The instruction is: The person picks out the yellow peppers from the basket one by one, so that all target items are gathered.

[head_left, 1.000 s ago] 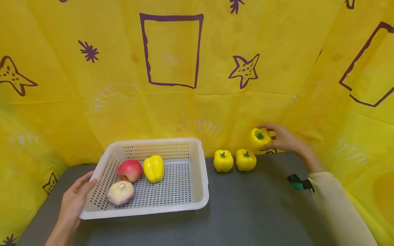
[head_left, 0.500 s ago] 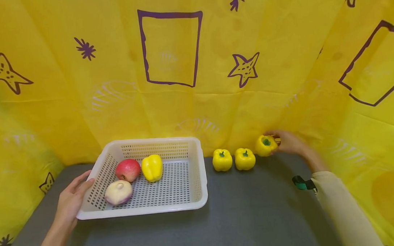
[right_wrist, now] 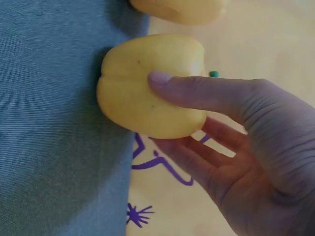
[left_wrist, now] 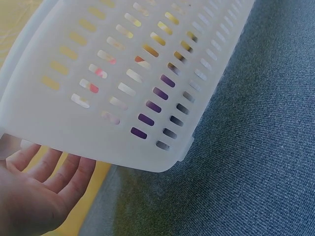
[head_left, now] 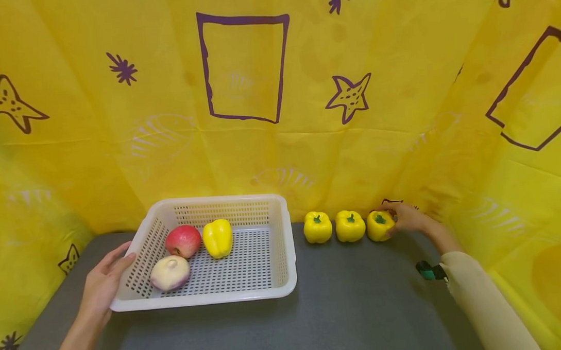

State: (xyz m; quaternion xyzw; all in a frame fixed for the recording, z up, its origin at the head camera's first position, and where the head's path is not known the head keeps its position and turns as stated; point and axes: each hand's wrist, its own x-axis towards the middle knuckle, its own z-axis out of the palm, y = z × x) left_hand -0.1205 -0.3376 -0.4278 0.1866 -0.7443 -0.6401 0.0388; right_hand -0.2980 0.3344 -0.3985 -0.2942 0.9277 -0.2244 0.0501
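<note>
My right hand holds a yellow bell pepper at the right end of a row, thumb on one side and fingers on the other. In the right wrist view this pepper stands on the table, its green stem mostly hidden behind the thumb. Two more yellow bell peppers, one in the middle and one at the left, stand beside it. With thumb over the rim, my left hand grips the left side of a white plastic basket; its fingers reach behind the wall.
Inside the basket lie a red apple, a cream and purple turnip-like vegetable and a yellow bell pepper. The dark grey table ends at a yellow patterned cloth behind and at both sides.
My right hand has lowered its bell pepper, moving slightly right, from above the table down to the end of the row. The left hand and basket have hardly moved.
</note>
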